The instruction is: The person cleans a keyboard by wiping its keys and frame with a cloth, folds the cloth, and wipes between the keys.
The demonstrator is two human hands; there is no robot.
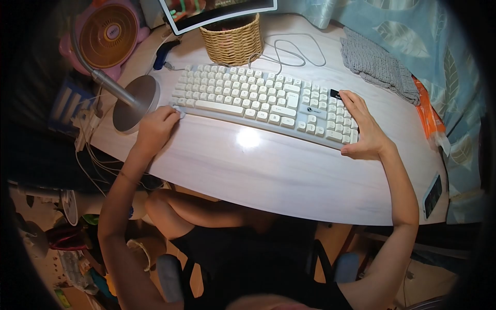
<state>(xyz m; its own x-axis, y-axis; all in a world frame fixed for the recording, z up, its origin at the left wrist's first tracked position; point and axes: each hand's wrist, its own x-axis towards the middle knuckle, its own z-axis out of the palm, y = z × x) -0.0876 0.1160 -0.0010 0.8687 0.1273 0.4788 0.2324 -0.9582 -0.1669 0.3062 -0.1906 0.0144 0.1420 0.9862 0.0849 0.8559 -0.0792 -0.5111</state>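
Note:
A light grey keyboard with white keys lies at a slant across the desk. At its left front corner, my left hand has its fingers pressed together on a small pale cloth or wipe, most of which is hidden. My right hand spans the keyboard's right end, fingers along the top right keys and thumb at the lower right corner. A small black display or label shows on the keyboard beside the fingertips.
A woven basket stands behind the keyboard under a screen. A lamp base and pink heater are at left. Grey knitted cloth, orange bag and phone lie at right; a cable loops behind.

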